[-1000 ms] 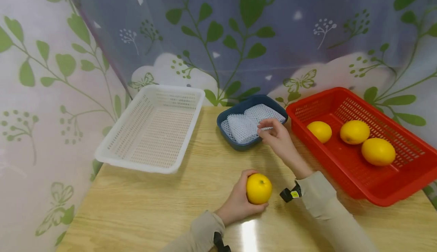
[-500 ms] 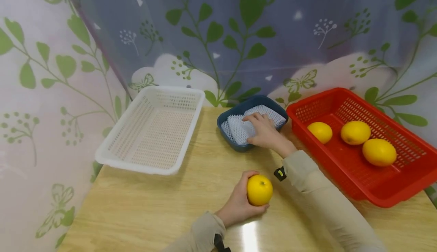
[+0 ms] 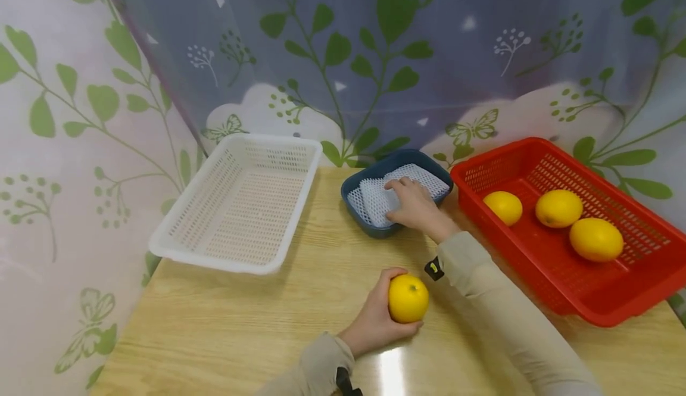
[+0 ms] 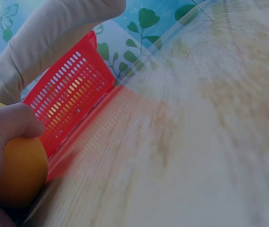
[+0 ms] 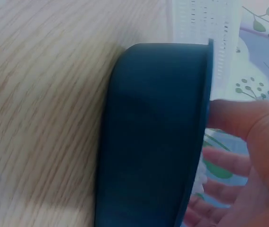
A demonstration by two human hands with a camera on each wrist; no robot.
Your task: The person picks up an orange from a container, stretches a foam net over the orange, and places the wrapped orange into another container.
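Observation:
My left hand [image 3: 377,315] grips a yellow citrus fruit [image 3: 408,298] low over the near middle of the table, thumb and fingers around its sides. In the left wrist view the same fruit [image 4: 23,170] shows beside the thumb. My right hand [image 3: 415,205] reaches into a dark blue tub [image 3: 370,229]. Its fingertips touch a white foam fruit net [image 3: 376,202], thumb and forefinger apart on it; whether they pinch it is unclear. In the right wrist view the tub's wall [image 5: 153,132] hides most of the net, and the fingers [image 5: 224,161] show past the rim.
At the right a red basket [image 3: 536,265] holds three more yellow fruits [image 3: 558,208]. A white basket [image 3: 278,253] stands at the left of the wooden table [image 3: 214,324]. Other white nets lie in the tub. A patterned cloth [image 3: 343,56] hangs behind.
My right hand has moved left and down into the tub, onto the net. Over the last half second its fingers have drawn slightly together and the net has shifted a little. The left hand has stayed.

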